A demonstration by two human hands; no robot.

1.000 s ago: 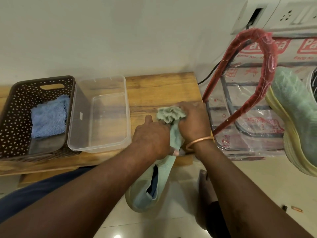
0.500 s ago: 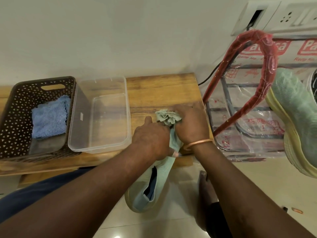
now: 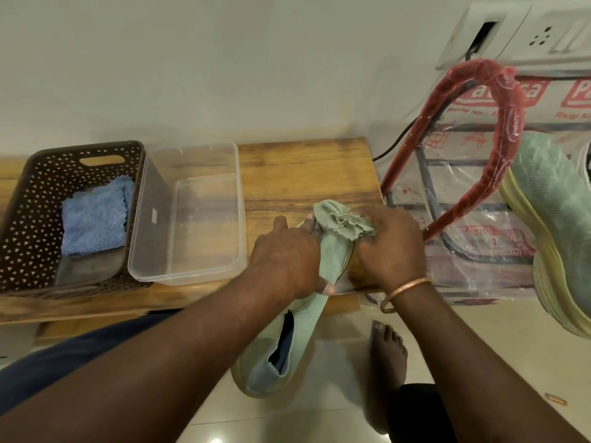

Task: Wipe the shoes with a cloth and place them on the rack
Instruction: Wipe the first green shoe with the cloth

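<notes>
A pale green knit shoe [image 3: 281,343] is held toe-up over the front edge of the wooden table [image 3: 303,167]. My left hand [image 3: 284,260] grips the shoe around its middle. My right hand [image 3: 388,247] holds a crumpled pale green cloth [image 3: 339,220] and presses it on the shoe's toe. A second green shoe with a yellow sole [image 3: 556,231] sits on the plastic-wrapped rack [image 3: 463,199] at the right, partly cut off by the frame edge.
A clear plastic tub [image 3: 188,215] stands on the table left of my hands. Beside it is a brown perforated basket [image 3: 35,199] holding a folded blue cloth [image 3: 96,215]. A bare foot [image 3: 388,353] rests on the tiled floor below.
My right hand and the cloth slid a little back and forth along the toe of the shoe. My left hand kept its grip in the same place.
</notes>
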